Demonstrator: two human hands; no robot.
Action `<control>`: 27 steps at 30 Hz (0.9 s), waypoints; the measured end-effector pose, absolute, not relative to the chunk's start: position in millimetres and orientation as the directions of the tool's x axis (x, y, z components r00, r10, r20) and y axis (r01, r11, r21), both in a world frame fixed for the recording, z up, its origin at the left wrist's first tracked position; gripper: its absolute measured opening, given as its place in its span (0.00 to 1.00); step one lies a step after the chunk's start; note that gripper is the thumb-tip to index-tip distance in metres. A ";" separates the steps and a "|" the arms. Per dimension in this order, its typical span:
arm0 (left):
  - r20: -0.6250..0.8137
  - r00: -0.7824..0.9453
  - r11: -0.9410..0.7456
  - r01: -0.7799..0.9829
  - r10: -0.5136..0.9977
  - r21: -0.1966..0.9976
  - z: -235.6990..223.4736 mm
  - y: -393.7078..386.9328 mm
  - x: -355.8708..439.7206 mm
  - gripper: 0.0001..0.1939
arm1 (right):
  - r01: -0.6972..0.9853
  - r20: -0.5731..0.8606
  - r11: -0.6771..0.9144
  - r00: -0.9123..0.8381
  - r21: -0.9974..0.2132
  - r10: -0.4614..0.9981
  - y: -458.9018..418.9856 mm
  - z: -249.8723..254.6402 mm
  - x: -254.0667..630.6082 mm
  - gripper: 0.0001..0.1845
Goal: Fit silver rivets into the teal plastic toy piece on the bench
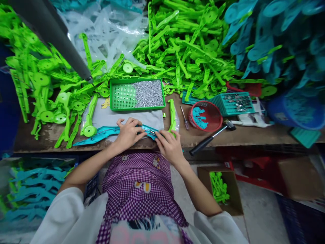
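Observation:
A long blue plastic part (100, 135), shaped like the half shell of a toy gun or tool, lies along the bench's front edge. Across its middle, my left hand (130, 135) presses with curled fingers and thumb. At its right end my right hand (169, 144) has its fingers closed on the edge, beside a small metal piece (152, 132) seated in the shell. A green shell part (172, 117) stands just beyond the right hand. Another green part with a round disc (89, 130) lies to the left, touching or close to the blue one.
Behind is a green tray (113, 108) of small metal screws or pins. Green parts (182, 44) are heaped at the back. To the right are a screwdriver (185, 118), a red basket (218, 118), a hammer (212, 138) and a teal tray (223, 108). An electric screwdriver (61, 44) hangs upper left.

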State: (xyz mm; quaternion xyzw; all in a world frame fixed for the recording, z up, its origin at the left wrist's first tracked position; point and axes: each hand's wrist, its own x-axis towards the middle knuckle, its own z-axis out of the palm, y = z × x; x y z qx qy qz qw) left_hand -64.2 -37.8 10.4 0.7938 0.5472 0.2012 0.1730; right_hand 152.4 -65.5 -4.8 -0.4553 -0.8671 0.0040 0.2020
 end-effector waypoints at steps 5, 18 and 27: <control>0.058 0.313 -0.299 0.816 0.948 0.495 16.2 -27.4 -60.3 0.10 | 0.807 0.217 0.503 -0.455 -0.310 0.864 -60.9 1.5 152.2 0.15; 0.007 0.554 -0.520 0.777 0.833 0.355 20.2 -3.8 -64.2 0.07 | 0.907 0.018 0.158 -0.163 -0.390 0.986 -47.2 13.4 124.7 0.11; 0.027 0.725 -0.685 0.638 0.689 0.353 18.3 3.5 -70.6 0.09 | 0.844 -0.031 0.507 -0.519 -0.176 0.854 -25.0 28.7 126.6 0.08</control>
